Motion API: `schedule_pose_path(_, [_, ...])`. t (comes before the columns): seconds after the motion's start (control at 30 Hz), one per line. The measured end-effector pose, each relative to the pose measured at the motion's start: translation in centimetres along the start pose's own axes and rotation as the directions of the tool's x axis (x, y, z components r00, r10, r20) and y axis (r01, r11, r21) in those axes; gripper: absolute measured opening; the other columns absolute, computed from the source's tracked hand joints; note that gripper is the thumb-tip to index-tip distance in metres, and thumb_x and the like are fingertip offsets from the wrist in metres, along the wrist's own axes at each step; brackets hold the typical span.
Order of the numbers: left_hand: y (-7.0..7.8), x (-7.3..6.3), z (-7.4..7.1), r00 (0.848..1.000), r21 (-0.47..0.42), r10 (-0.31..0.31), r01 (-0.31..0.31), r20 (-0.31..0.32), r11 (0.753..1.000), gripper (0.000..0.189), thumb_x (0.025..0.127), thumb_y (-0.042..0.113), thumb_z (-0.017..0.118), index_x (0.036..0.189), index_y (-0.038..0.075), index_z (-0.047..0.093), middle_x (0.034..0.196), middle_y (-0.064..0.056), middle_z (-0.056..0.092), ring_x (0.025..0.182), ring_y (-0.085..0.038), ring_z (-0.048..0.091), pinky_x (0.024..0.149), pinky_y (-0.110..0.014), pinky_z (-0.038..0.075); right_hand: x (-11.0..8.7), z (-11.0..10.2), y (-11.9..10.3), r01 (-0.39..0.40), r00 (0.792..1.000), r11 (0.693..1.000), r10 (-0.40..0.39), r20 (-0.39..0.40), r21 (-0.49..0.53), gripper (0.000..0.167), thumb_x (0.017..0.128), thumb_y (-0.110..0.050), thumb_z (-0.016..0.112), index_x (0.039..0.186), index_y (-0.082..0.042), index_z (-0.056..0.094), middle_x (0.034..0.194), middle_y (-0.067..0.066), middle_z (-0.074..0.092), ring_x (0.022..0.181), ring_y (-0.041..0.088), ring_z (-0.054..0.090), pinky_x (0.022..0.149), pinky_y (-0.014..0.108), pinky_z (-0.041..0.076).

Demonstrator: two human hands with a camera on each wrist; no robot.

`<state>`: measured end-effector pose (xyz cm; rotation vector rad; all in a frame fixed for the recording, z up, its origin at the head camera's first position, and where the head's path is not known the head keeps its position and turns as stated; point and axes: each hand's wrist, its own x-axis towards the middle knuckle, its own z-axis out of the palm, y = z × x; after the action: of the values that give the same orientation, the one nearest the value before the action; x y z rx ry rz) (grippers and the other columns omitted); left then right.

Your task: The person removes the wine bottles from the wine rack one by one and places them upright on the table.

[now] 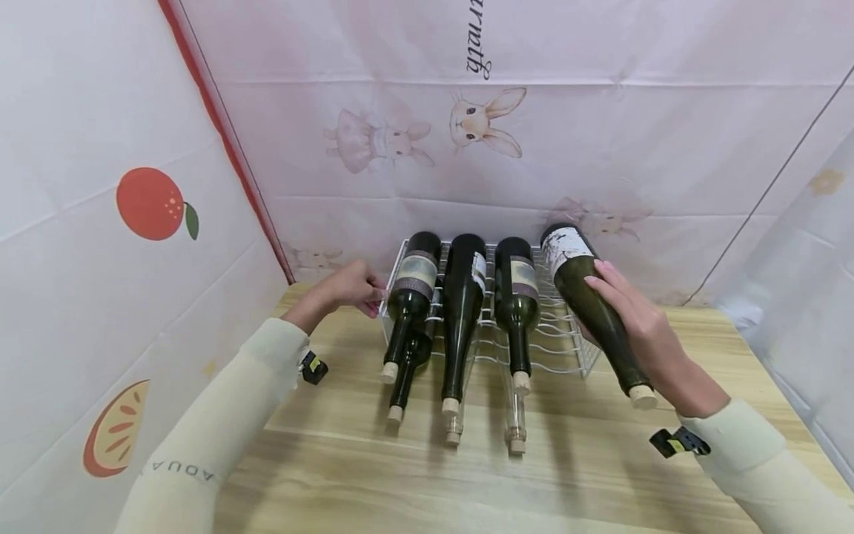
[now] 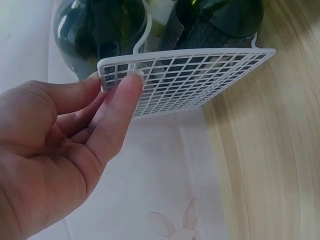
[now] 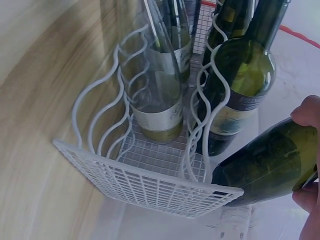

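Observation:
A white wire wine rack (image 1: 588,354) with wavy rails holds bottles on two levels. My left hand (image 1: 350,288) pinches the top corner of its mesh end panel (image 2: 200,70) between thumb and fingers. My right hand (image 1: 637,326) grips a corked dark green wine bottle (image 1: 579,289) with a worn white label. This bottle slants over the rack's right end, neck toward me. In the right wrist view, the held bottle's base (image 3: 240,177) overlaps the top rail by the mesh end. Three corked dark bottles lie on the upper level, the middle one (image 1: 463,297) between two labelled ones.
On the lower level are a dark bottle (image 1: 405,382) at the left and two clear bottles, one of them (image 1: 516,423) further right. Corked necks stick out over the wooden tabletop (image 1: 373,482). A printed sheet (image 1: 600,148) with rabbits hangs close behind the rack.

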<state>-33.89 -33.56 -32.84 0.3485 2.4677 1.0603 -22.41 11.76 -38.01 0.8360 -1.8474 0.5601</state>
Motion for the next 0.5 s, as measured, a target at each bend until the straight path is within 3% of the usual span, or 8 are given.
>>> schedule_pose_path(0.13, [-0.1,-0.1,0.1,1.0,0.029,0.011,-0.011,-0.014,1.0,0.02,0.102,0.003,0.061,0.108,-0.014,0.071,0.083,-0.016,0.074,0.068,-0.019,0.072,0.074,-0.037,0.066,0.9,0.1,-0.6,-0.025,0.998,1.0,0.025,-0.063,0.0,0.057,0.1,-0.045,0.062,0.12,0.007,0.07,0.132,0.027,0.068,0.139,0.018,0.059,0.119,0.023,0.042])
schedule_pose_path(0.2, [-0.1,-0.1,0.1,1.0,0.052,0.02,-0.018,-0.024,0.998,0.02,0.101,0.003,0.062,0.106,-0.013,0.072,0.083,-0.017,0.074,0.068,-0.02,0.073,0.074,-0.037,0.066,1.4,0.2,-0.9,-0.029,0.995,1.0,0.029,-0.096,0.003,0.056,0.098,-0.045,0.065,0.118,0.007,0.071,0.13,0.025,0.07,0.138,0.013,0.059,0.118,0.021,0.042])
schedule_pose_path(0.5, [0.1,-0.3,0.1,0.997,0.107,0.052,-0.044,-0.066,0.993,0.018,0.098,0.003,0.065,0.105,-0.011,0.074,0.087,-0.017,0.074,0.066,-0.016,0.068,0.07,-0.036,0.065,2.8,0.1,-1.4,-0.014,0.987,1.0,0.016,-0.158,0.014,0.054,0.095,-0.042,0.068,0.117,0.007,0.071,0.123,0.03,0.071,0.12,0.039,0.07,0.115,0.023,0.046])
